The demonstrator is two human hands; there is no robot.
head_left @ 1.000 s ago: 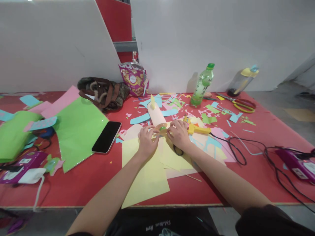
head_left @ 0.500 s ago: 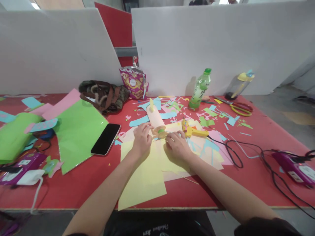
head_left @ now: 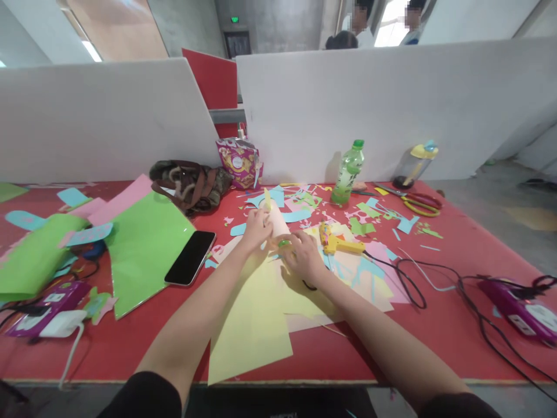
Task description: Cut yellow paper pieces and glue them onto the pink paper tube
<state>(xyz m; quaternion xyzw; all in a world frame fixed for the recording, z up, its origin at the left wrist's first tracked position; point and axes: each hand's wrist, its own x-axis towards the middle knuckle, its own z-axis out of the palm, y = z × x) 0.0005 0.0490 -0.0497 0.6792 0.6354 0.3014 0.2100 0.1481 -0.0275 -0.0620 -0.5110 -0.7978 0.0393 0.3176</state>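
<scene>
On the yellow paper sheet [head_left: 250, 331], a pale paper tube [head_left: 278, 222] lies with its far end away from me, and a small yellow piece [head_left: 267, 199] stands up from that end. My left hand [head_left: 257, 228] is at the tube's left side with its fingers bent onto it. My right hand [head_left: 303, 253] closes over an amber, see-through roll like a tape roll with a green centre [head_left: 283, 243], at the tube's near end. Its fingers hide part of the roll. Just right of that hand rests a yellow glue gun [head_left: 342, 242].
A phone [head_left: 190, 258] lies on green sheets [head_left: 139, 249] at left. Behind are a bag [head_left: 191, 184], a snack packet [head_left: 240, 162] and a green bottle [head_left: 348, 173]. Scissors [head_left: 420, 203], paper scraps [head_left: 363, 225], a cord [head_left: 402, 273] and a power strip [head_left: 522, 307] sit at right.
My left hand has moved forward along the tube. My right hand has shifted left onto the amber roll, covering more of it. The view has tilted up, showing people beyond the partition.
</scene>
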